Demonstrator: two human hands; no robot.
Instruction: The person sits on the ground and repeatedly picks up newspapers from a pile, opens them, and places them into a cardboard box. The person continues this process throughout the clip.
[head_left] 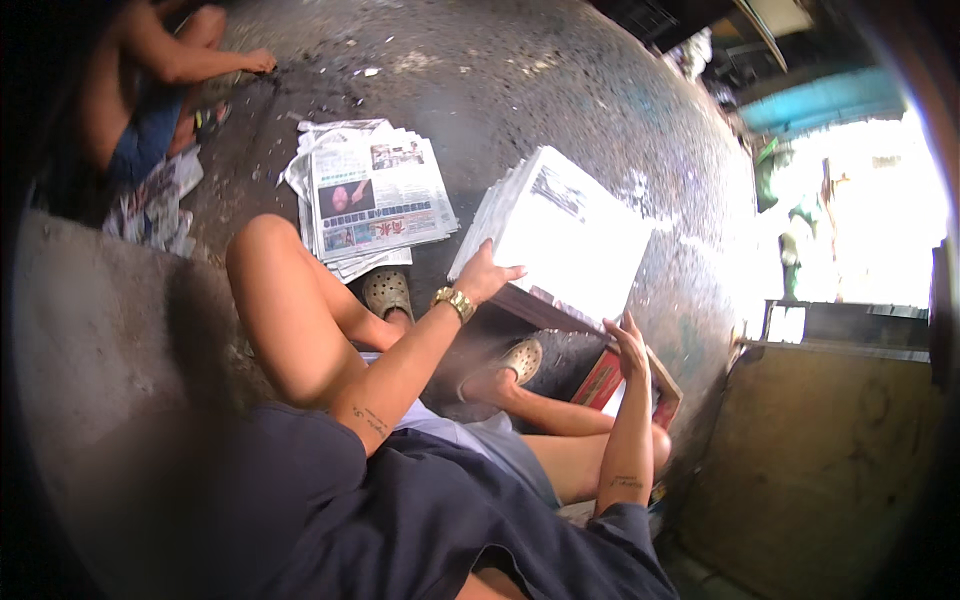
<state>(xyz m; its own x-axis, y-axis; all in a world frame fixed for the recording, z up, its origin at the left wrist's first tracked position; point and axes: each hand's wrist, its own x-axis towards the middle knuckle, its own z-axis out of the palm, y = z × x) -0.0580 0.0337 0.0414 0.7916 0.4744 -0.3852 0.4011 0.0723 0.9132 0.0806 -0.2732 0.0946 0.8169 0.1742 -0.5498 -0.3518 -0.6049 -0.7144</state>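
Note:
A thick stack of newspapers tilts in front of my knees, its top page glaring white with a dark picture near the far edge. My left hand, a gold watch on its wrist, closes round the stack's near left side, thumb lying on the top page. At the near right corner, my right hand grips the edge, its lower fingers hidden. To the left, on the ground, lies another loose pile of newspapers with printed text and photos facing up.
Beside my right leg is an open red box. A person crouches at the far left, with crumpled paper near their feet. A large brown panel stands at the right. Small scraps dot the rough ground.

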